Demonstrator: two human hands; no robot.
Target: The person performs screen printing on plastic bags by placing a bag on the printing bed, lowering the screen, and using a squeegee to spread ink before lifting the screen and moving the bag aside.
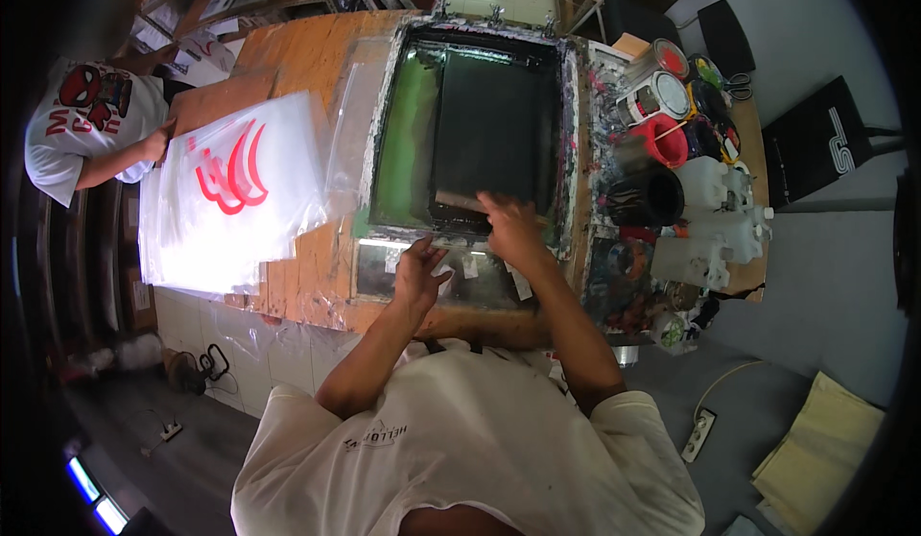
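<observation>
A screen-printing frame (384, 138) with green and dark mesh lies on the wooden table before me. My right hand (511, 232) is closed around the wooden handle of a squeegee (460, 201), which lies crosswise over the near end of the mesh. Its blade is hidden. My left hand (417, 273) is at the frame's near edge, its fingers curled on the rim and the thumb lower down. A glass-like panel (374, 282) with small paper pieces shows under and around that hand.
Clear plastic sheets with a red print (230, 176) are stacked on the table (317, 267) at left, where another person (96, 128) reaches in. Paint cans (655, 99), a red cup (662, 141), a black tub (648, 197) and plastic jugs (691, 260) crowd the right side.
</observation>
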